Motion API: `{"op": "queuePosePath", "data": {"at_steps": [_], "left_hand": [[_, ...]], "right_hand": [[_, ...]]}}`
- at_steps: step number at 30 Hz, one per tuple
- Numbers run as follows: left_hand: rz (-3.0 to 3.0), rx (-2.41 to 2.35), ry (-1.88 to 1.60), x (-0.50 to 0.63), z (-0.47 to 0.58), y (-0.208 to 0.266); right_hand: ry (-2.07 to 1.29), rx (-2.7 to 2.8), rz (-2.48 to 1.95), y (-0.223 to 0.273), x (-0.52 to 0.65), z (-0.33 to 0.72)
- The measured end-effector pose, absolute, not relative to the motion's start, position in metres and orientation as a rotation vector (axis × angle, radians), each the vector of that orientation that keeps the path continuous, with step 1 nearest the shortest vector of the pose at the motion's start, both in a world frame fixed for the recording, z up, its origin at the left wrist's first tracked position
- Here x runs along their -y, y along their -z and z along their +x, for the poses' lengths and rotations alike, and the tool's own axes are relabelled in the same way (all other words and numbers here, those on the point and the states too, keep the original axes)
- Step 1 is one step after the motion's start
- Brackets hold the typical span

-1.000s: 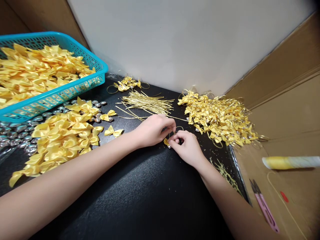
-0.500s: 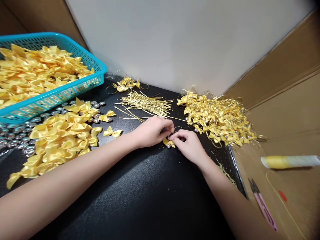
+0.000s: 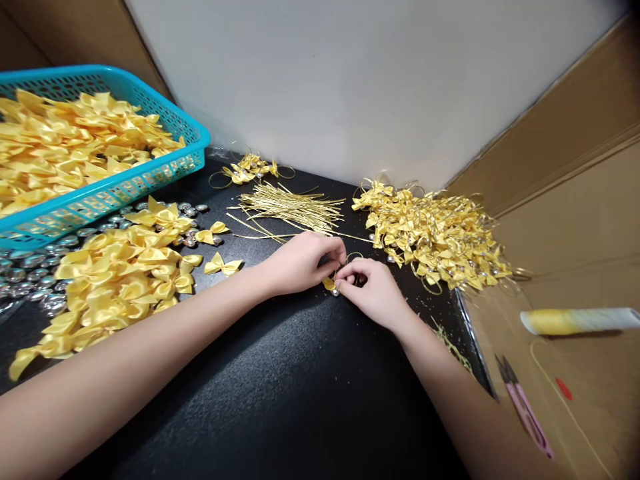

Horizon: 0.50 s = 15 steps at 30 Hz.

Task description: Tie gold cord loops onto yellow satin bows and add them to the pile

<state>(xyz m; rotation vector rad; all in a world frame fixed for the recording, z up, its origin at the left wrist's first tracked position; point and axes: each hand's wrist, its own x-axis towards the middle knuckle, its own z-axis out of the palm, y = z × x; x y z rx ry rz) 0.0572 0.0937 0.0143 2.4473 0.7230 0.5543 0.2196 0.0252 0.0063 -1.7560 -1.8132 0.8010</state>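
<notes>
Both hands meet over the middle of the black table (image 3: 260, 400). My left hand (image 3: 313, 260) pinches at a small yellow ribbon bow (image 3: 329, 285), its fingertips beside a loop of gold cord (image 3: 355, 255). My right hand (image 3: 373, 287) is closed on the same bow from the right, thumb and forefinger near a silver bell-like bead (image 3: 335, 291) under it. Fingers cover most of the bow and the cord's knot. Just behind the hands lies a bundle of cut gold cords (image 3: 295, 207). Several loose yellow bows (image 3: 115, 273) are heaped left of my left forearm.
A turquoise basket (image 3: 195, 157) full of yellow bows stands at the back left. Silver beads (image 3: 37, 273) lie below it. Looped bows form a pile (image 3: 435, 233) at right. Pink thread snips (image 3: 525, 407) and a yellow-white roll (image 3: 580, 321) rest on cardboard. A pale wall (image 3: 300, 87) rises behind.
My right fingers have shifted slightly left and down, covering more of the bow, close against the silver bead. My left hand stays nearly in place.
</notes>
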Motion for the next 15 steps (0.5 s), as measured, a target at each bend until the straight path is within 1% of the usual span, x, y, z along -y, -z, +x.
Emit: {"op": "queuePosePath", "data": {"at_steps": [15], "left_hand": [[2.436,-0.713,-0.6,-0.0931,0.0578,-0.0173]], "right_hand": [[-0.649,1.921,-1.789,-0.0059,-0.0226,0.2126]]}}
